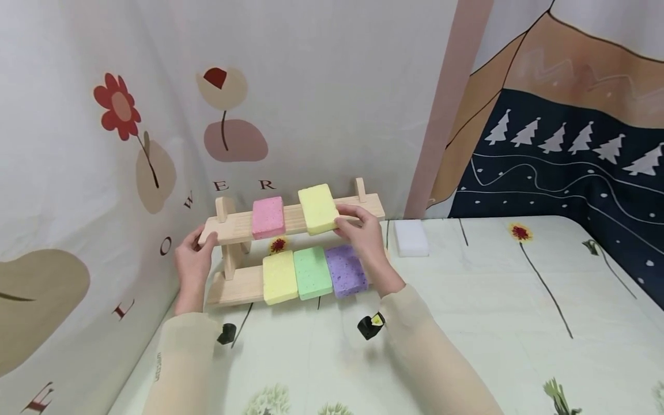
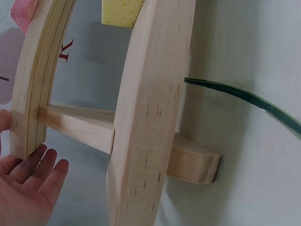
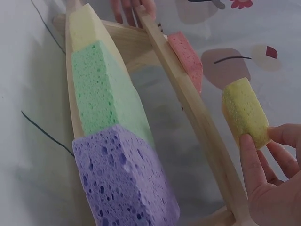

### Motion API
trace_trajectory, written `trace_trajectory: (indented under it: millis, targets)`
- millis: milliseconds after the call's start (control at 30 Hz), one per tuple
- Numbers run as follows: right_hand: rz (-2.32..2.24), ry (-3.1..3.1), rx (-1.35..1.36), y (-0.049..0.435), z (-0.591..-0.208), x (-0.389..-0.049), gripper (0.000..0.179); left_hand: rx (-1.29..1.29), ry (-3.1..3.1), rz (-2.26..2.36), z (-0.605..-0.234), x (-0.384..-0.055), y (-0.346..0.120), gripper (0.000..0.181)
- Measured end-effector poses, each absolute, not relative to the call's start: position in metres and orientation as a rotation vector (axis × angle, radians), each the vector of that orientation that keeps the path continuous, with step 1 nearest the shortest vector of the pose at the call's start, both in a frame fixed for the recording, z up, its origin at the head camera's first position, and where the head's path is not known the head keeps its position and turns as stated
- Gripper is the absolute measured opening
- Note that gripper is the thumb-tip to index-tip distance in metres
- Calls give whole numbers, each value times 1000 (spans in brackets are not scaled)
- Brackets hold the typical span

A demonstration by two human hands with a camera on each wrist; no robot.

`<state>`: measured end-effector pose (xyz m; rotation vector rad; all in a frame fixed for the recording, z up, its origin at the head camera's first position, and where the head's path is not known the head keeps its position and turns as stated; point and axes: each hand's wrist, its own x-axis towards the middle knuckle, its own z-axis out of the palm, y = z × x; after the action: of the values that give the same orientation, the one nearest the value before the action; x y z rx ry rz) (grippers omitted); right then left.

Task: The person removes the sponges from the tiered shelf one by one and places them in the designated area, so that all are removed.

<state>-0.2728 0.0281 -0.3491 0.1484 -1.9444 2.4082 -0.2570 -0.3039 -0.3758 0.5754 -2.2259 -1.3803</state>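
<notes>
My right hand (image 1: 364, 235) pinches a yellow sponge (image 1: 317, 208) by its right edge, and in the right wrist view that sponge (image 3: 246, 113) appears off the shelf's edge. A pink sponge (image 1: 268, 217) sits to its left on the upper shelf of a two-tier wooden rack (image 1: 233, 228). My left hand (image 1: 193, 260) grips the left end of that upper shelf, thumb on one side and fingers (image 2: 54, 181) beneath. On the lower tier, a second yellow sponge (image 1: 280, 277), a green sponge (image 1: 313, 272) and a purple sponge (image 1: 344, 270) lean side by side.
A white sponge-like block (image 1: 412, 238) lies on the flower-patterned tablecloth (image 1: 487, 300) to the right of the rack. Printed curtains (image 1: 332, 86) hang close behind the rack and along the left side. Short wooden posts (image 1: 360, 189) rise from the upper shelf's back.
</notes>
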Motion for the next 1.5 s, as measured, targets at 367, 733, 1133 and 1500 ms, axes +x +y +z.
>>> trace_trajectory:
  millis: [367, 733, 1133, 1500]
  targets:
    - [2360, -1913, 185, 48, -338, -274, 34, 548, -2196, -1388, -375, -262, -306, 53]
    - [2306, -1914, 111, 75, -336, -281, 36, 573, -2197, -1416, -369, -262, -307, 55]
    - [2238, -1946, 0, 112, -352, -280, 38, 578, -2219, -1434, -374, -263, -307, 56]
    - [2233, -1943, -110, 140, -361, -281, 40, 576, -2162, -1470, -375, -264, -306, 54]
